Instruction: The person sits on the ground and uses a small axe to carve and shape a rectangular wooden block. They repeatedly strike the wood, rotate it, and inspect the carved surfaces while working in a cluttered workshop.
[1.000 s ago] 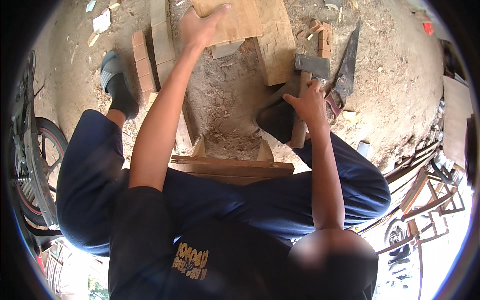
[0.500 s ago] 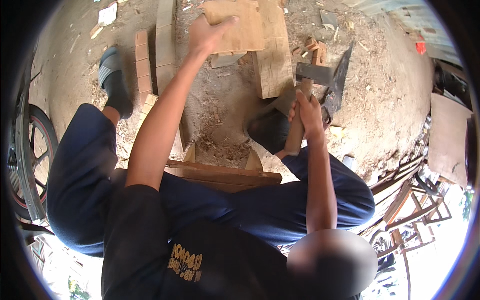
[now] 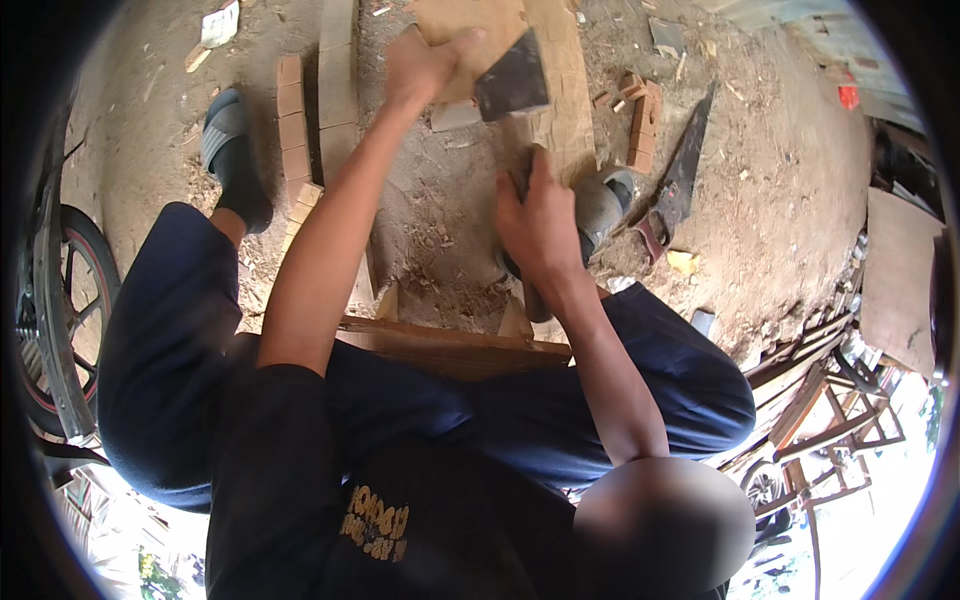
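Observation:
My left hand [image 3: 430,68] grips the near left edge of a flat wooden board [image 3: 470,18] with its thumb over the top face. The board lies against a thick wooden block [image 3: 568,120]. Closed around a wooden handle, my right hand [image 3: 540,225] holds a hatchet [image 3: 512,82] whose broad dark head is over the board's near right part. The head hides that edge, so I cannot tell whether it touches the wood.
A handsaw [image 3: 682,165] lies on the ground at right, beside a notched wood piece [image 3: 644,130]. Long timbers [image 3: 338,100] and a segmented strip [image 3: 291,115] lie at left. My sandalled feet flank the work. A wooden seat [image 3: 450,345] is under me; a wheel [image 3: 85,320] stands far left.
My right hand has swung the hatchet left and forward, from beside the block to over the board. The handsaw now shows fully. My left hand stays on the board.

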Action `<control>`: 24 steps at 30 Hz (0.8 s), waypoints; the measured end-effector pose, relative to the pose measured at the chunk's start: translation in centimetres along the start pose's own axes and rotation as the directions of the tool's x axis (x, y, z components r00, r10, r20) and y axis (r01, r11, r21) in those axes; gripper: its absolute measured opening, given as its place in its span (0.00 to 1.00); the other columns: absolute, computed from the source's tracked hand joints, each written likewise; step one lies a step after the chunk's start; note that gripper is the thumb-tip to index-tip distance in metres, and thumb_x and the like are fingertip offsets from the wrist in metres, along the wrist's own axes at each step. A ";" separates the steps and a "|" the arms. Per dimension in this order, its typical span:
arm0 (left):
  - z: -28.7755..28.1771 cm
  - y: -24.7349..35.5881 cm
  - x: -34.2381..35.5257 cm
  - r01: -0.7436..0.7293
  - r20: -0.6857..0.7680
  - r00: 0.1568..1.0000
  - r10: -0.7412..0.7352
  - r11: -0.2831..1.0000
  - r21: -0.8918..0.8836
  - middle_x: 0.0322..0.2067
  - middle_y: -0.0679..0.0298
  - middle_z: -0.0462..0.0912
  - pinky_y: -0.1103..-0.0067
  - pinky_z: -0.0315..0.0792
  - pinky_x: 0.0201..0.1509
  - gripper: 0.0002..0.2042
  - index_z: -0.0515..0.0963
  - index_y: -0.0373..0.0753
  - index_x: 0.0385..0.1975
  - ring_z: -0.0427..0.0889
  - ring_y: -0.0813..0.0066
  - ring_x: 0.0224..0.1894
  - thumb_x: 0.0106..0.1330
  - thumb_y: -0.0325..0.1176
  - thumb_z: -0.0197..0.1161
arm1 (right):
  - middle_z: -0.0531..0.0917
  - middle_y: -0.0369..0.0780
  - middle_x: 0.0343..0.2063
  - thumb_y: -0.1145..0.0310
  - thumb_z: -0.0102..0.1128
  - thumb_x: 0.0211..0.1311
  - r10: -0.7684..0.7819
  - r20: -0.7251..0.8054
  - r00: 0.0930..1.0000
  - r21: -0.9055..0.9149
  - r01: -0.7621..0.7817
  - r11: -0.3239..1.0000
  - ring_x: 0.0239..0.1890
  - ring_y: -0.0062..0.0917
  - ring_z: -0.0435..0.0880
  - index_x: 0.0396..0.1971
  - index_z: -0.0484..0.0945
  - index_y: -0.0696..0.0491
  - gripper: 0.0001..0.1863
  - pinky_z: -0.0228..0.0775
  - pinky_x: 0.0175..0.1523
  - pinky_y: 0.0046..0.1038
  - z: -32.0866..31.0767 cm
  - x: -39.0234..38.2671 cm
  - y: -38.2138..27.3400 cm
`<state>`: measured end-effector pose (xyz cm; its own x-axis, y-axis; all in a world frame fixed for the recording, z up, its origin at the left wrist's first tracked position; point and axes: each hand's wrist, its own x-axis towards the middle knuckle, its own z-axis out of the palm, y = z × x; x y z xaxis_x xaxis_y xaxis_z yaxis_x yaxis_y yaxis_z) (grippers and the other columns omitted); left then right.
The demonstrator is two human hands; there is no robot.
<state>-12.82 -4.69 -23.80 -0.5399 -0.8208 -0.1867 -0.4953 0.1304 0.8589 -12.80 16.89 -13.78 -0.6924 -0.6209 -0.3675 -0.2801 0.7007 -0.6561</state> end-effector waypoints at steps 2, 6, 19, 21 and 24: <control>0.2 0.6 -0.3 -0.001 0.008 1.000 0.001 1.000 0.003 0.36 0.53 0.87 0.70 0.78 0.44 0.31 0.84 0.32 0.39 0.87 0.63 0.38 0.49 0.58 0.73 | 0.80 0.65 0.30 0.70 0.56 0.65 -0.013 -0.048 0.999 0.087 0.017 0.996 0.36 0.61 0.81 0.51 0.62 0.66 0.21 0.74 0.39 0.50 -0.9 -0.4 -0.6; 0.1 1.7 -0.5 0.094 0.002 0.996 -0.094 0.995 -0.042 0.39 0.54 0.86 0.71 0.78 0.43 0.24 0.80 0.31 0.44 0.84 0.67 0.43 0.54 0.41 0.75 | 0.80 0.64 0.27 0.70 0.56 0.65 -0.042 -0.172 0.984 0.191 0.075 0.979 0.35 0.60 0.81 0.53 0.63 0.65 0.22 0.74 0.36 0.49 -0.5 -1.1 -0.9; 0.4 0.2 0.1 0.050 0.048 0.998 -0.049 0.999 -0.005 0.32 0.54 0.87 0.72 0.79 0.40 0.30 0.83 0.31 0.37 0.87 0.66 0.34 0.50 0.56 0.74 | 0.80 0.63 0.25 0.71 0.56 0.64 -0.048 -0.176 0.983 0.268 0.095 0.959 0.32 0.62 0.80 0.47 0.64 0.66 0.18 0.73 0.35 0.51 -0.6 -0.2 -0.8; 0.5 0.9 -0.1 0.037 0.053 0.998 -0.035 0.999 -0.024 0.28 0.50 0.87 0.72 0.80 0.35 0.28 0.83 0.29 0.30 0.88 0.65 0.30 0.50 0.55 0.75 | 0.80 0.63 0.25 0.71 0.55 0.65 -0.011 -0.116 0.993 0.144 0.028 0.989 0.32 0.62 0.80 0.47 0.64 0.66 0.18 0.73 0.36 0.51 0.7 0.1 0.8; 0.5 -0.7 0.2 -0.044 0.058 0.997 0.052 0.991 -0.129 0.28 0.49 0.86 0.72 0.80 0.33 0.29 0.82 0.28 0.31 0.88 0.65 0.29 0.50 0.55 0.75 | 0.80 0.63 0.26 0.70 0.54 0.65 -0.045 -0.053 0.998 0.083 0.049 0.995 0.33 0.61 0.80 0.48 0.64 0.65 0.17 0.73 0.36 0.52 0.9 0.8 1.8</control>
<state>-12.94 -4.64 -24.71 -0.6036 -0.7790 -0.1696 -0.3795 0.0937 0.9204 -13.27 17.34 -15.91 -0.7133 -0.6324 -0.3021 -0.2580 0.6376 -0.7259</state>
